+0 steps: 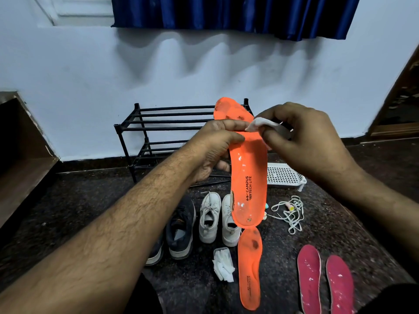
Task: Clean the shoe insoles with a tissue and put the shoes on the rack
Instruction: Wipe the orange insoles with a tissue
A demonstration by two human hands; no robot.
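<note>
Head view: shoes (208, 217), rack (158, 132) behind insole (247, 175).

A single wide-angle camera worn on the person's head looks forward and down, with both forearms reaching in from the near edge toward the middle of the frame. The dark floor (340, 177) fills the near half, close enough to read print on an orange insole (248, 177) held up at centre. Farther off, a black shoe rack (158, 123) stands against a pale wall (90, 75), and a blue curtain (226, 14) hangs along the far top edge.
</note>
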